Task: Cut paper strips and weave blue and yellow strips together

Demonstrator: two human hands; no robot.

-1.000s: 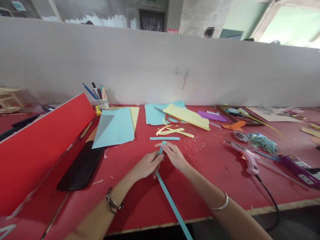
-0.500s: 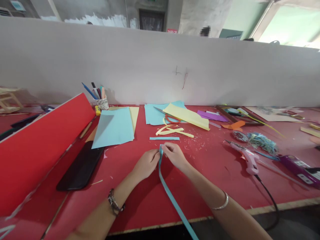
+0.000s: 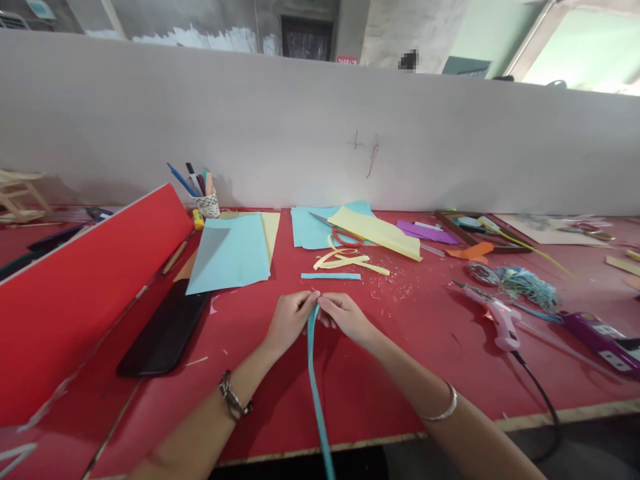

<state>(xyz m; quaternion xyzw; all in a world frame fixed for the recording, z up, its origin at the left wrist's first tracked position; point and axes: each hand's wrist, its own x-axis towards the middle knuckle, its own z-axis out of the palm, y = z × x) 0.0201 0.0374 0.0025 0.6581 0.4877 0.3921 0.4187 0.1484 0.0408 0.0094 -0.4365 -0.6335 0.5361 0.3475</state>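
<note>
Both hands meet over the red table, pinching the top end of a long blue paper strip. My left hand closes thumb against fingers on it, and my right hand does the same from the other side. Their fingertips hide the strip's end. From there the strip hangs toward me and passes over the table's front edge. Just beyond the hands lies a short blue paper strip. Behind it are curled yellow paper strips and red-handled scissors, partly under a yellow paper sheet.
Blue paper overlaps a black phone-like slab at left, beside a red board and a pen cup. At right lie a pink glue gun with its cord, shredded paper and a purple power strip.
The fingertips have come together over the strip's end, covering it. The strip's hanging part has swung left and now runs straighter down toward me.
</note>
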